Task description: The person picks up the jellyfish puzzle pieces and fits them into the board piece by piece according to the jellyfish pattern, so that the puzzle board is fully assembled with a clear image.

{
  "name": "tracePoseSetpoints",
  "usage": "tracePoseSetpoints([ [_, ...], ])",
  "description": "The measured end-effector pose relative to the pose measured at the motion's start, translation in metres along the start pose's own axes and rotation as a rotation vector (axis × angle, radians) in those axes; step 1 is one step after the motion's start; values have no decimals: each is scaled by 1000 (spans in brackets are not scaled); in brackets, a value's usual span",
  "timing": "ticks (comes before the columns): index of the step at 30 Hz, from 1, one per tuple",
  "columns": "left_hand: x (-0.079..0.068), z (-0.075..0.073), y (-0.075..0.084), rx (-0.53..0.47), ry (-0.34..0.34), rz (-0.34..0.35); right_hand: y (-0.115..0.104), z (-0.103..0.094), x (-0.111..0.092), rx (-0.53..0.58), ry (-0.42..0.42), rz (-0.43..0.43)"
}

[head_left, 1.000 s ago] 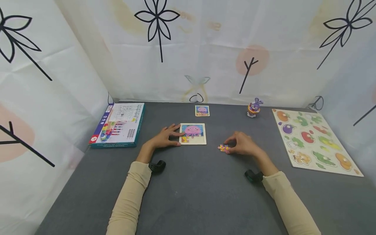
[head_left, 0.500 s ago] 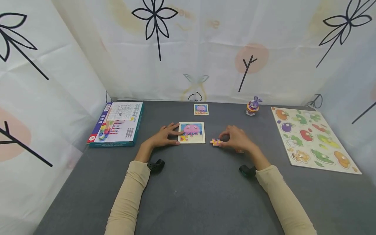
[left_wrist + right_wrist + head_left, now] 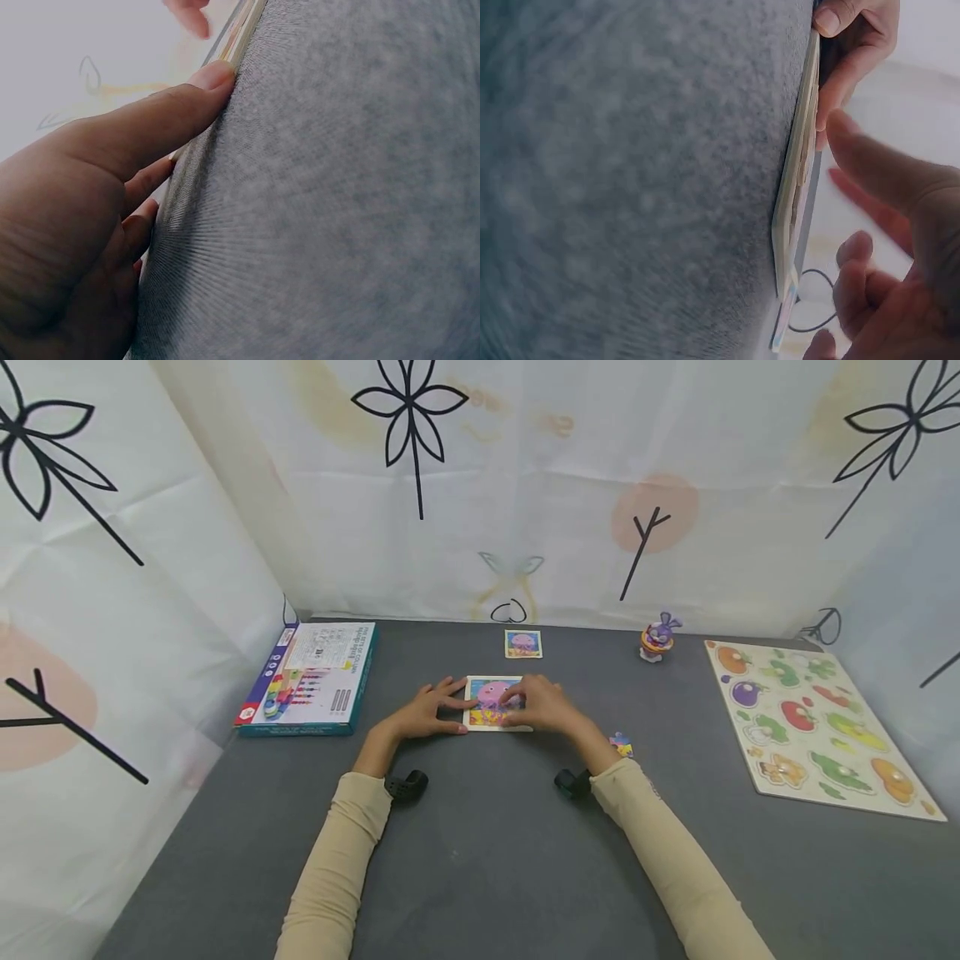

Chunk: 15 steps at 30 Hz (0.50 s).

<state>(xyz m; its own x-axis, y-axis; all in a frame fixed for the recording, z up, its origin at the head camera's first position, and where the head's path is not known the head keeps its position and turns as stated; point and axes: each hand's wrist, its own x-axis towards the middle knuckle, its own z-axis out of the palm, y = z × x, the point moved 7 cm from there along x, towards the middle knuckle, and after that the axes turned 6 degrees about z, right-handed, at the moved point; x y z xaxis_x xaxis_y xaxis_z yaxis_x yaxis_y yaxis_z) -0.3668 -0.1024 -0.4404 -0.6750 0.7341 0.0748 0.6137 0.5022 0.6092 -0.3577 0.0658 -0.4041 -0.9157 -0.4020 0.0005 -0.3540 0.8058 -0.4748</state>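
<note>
A small jigsaw puzzle board point(image 3: 499, 727) with a pink octopus picture lies flat on the dark table. My left hand point(image 3: 431, 710) steadies it at its left side, the fingers spread and fairly straight. In the left wrist view the left thumb point(image 3: 214, 75) presses at the board's edge. My right hand point(image 3: 547, 703) is over the right part of the board and hides some of it. Its thumb point(image 3: 885, 161) and forefinger stand apart in the right wrist view, with nothing showing between them. Yellow pieces show along the picture's lower part.
One loose puzzle piece point(image 3: 621, 744) lies by the right forearm. Behind the board is a small octopus picture card point(image 3: 522, 644). A boxed set point(image 3: 311, 681) lies at left, a purple rabbit figurine point(image 3: 657, 637) at back right, and a large vegetable puzzle board point(image 3: 825, 727) at right.
My right hand has carried a puzzle piece leftward to the board, and its fingers now stand apart there. The loose piece behind it is uncovered. My left hand stays on the board.
</note>
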Motion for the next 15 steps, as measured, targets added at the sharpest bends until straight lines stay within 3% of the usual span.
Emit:
tracePoseSetpoints([
  [6,0,1,-1,1,0,-6,0,7,6,25,-58,-106],
  [15,2,3,-1,-7,-4,-7,4,8,19,-75,-111,-34],
])
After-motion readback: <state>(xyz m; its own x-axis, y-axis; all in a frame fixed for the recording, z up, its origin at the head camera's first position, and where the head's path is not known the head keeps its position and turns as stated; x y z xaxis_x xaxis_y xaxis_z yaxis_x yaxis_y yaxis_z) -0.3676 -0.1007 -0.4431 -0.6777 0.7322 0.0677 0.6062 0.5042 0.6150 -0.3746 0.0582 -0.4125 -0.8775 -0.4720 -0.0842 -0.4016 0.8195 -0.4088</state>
